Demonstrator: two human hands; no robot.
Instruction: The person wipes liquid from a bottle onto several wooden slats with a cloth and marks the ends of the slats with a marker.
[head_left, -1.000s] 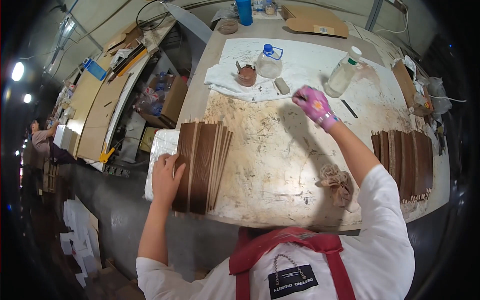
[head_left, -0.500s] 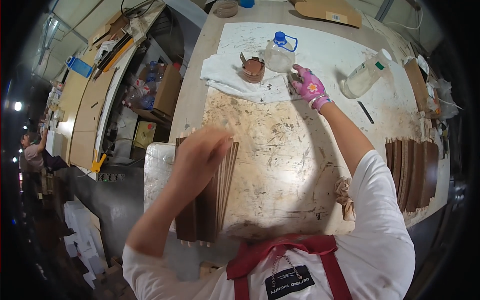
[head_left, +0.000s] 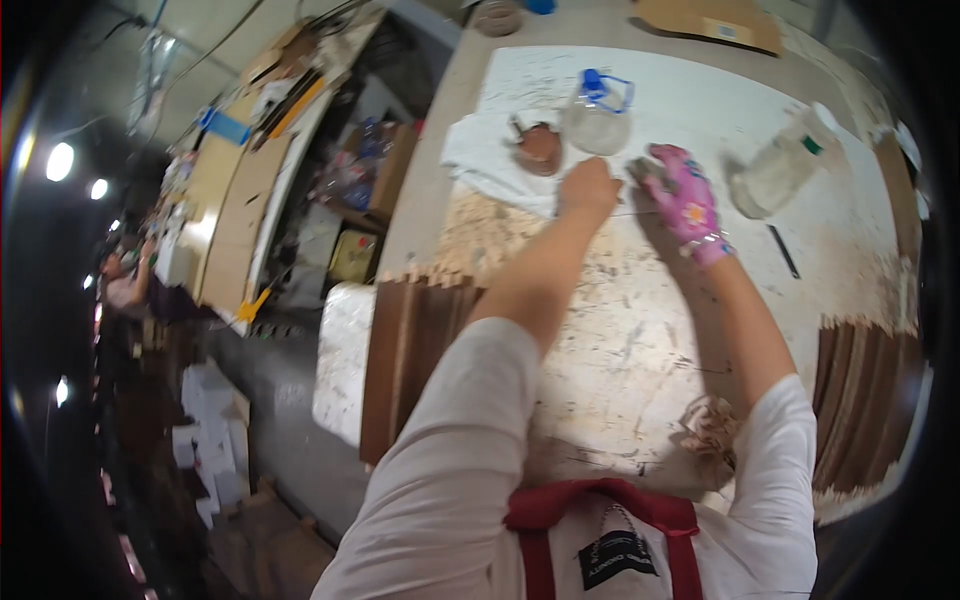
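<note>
My bare left hand (head_left: 590, 190) reaches over the worktable, fingers curled closed, in front of a clear plastic bottle (head_left: 597, 127) with a blue cap and handle. Whatever its fingers hold, if anything, is hidden. Just right of it is my right hand (head_left: 690, 205), in a pink flowered glove, its fingers bent around a greyish patch that blur keeps me from making out. An open tin of brown liquid (head_left: 540, 150), with a flat tool standing in it, sits on a white cloth (head_left: 480, 160) to the left. Brown wood strips (head_left: 400, 350) are stacked beneath my left forearm.
A pale translucent bottle (head_left: 775, 175) leans at the right, near a short black strip (head_left: 783, 250). More brown strips (head_left: 865, 400) stand at the right edge. Crumpled brown paper (head_left: 712, 428) lies by my right arm. Across the aisle, a person (head_left: 130, 280) is near another bench.
My left hand has moved from above the left stack of strips forward and right, close to the gloved right hand. The view has shifted, so the table appears farther right.
</note>
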